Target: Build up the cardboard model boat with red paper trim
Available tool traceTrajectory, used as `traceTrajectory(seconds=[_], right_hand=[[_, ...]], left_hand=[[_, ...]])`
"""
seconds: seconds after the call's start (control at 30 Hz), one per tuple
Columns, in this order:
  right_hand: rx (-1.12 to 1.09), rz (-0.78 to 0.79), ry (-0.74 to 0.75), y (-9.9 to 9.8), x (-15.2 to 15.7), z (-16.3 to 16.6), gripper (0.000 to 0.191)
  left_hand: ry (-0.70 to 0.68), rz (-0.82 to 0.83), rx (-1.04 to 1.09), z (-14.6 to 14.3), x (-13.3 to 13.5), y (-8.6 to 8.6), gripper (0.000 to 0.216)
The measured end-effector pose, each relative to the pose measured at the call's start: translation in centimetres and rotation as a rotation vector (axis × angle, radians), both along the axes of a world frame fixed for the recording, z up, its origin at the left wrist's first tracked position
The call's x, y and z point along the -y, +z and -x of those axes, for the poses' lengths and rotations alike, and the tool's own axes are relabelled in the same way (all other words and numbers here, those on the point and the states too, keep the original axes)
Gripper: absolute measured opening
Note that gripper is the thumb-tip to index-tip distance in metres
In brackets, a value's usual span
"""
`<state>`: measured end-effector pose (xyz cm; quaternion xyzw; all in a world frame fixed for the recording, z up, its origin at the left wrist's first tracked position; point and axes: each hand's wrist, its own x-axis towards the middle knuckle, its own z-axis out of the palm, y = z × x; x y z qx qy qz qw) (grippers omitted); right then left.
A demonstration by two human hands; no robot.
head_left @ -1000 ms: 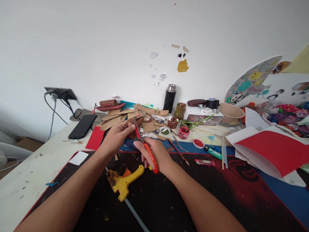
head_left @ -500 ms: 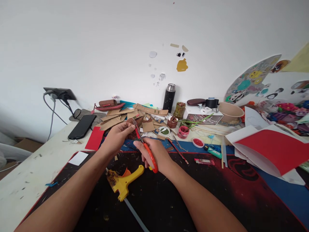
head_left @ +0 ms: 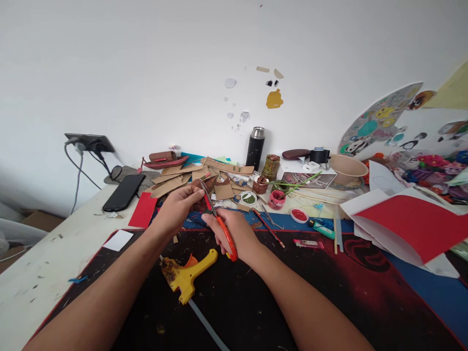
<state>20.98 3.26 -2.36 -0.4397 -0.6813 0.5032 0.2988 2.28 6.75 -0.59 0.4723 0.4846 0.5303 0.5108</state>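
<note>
My right hand [head_left: 237,234] grips red-handled scissors [head_left: 220,224], their blades pointing up and away toward the piece in my other hand. My left hand [head_left: 177,207] pinches a small brown cardboard piece [head_left: 208,184] at the blades' tip. Both hands hover over the far edge of a black and red mat [head_left: 329,287]. Just below my hands lies a yellow glue gun [head_left: 186,275] with a glue stick trailing toward me.
A heap of cardboard scraps [head_left: 204,175] lies behind my hands. A black phone [head_left: 122,192] and red card [head_left: 143,209] lie at left, a black flask [head_left: 256,147] and paint pots [head_left: 277,199] behind. Red and white sheets [head_left: 405,224] lie at right.
</note>
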Motion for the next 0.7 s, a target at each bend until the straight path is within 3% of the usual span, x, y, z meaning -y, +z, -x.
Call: traceTrajectory(seconds=[0.27,0.43,0.57,0.7], right_hand=[[-0.168,0.019,-0.114,1.7,-0.3,-0.9,0.058],[-0.202,-0.008,-0.214,1.0,-1.6,-2.0,0.059],[-0.019,-0.050,-0.224,0.3,-1.8,-3.0,0.056],[0.426,-0.135,-0.139,1.4,-1.1,-4.2,0.048]], left_hand=[[-0.021,-0.040,-0.024,0.3,0.0,0.1,0.052],[0.023,-0.049,0.040,1.2,-0.3,0.6,0.056],[0.068,-0.005,0.090,2.2,-0.9,0.7,0.062],[0.054,0.012,0.120,2.8,-1.2,0.4,0.064]])
